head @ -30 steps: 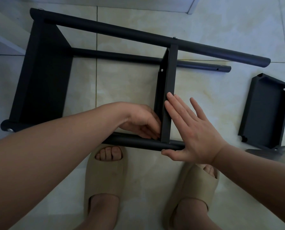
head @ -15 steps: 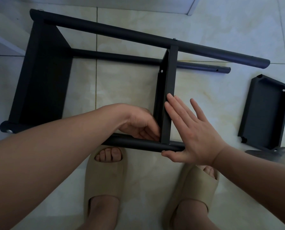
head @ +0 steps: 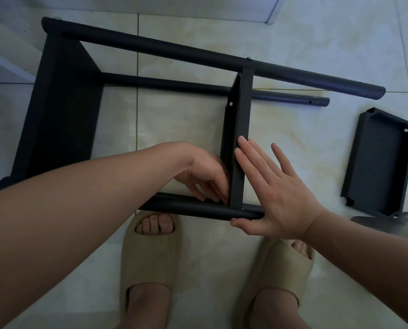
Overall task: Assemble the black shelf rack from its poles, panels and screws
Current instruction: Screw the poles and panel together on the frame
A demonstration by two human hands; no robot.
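Observation:
The black rack lies on its side on the tiled floor. Its far pole (head: 198, 55), a second pole (head: 165, 85) and a near pole (head: 188, 207) join the left panel (head: 56, 119). A middle panel (head: 242, 110) stands between the poles. My left hand (head: 205, 176) reaches into the inside corner where that panel meets the near pole, fingers curled down; what they hold is hidden. My right hand (head: 276, 193) lies flat against the panel's right side with straight fingers, thumb under the near pole's end. A loose panel (head: 378, 160) lies apart at the right.
My feet in beige slippers (head: 150, 257) stand just below the near pole. A screw head (head: 249, 58) shows on the far pole above the middle panel. A clear plastic piece (head: 388, 222) lies beside the loose panel. White furniture (head: 3, 55) borders the top left.
My left fingers have shifted slightly at the panel corner. The right hand and the rack stay where they were.

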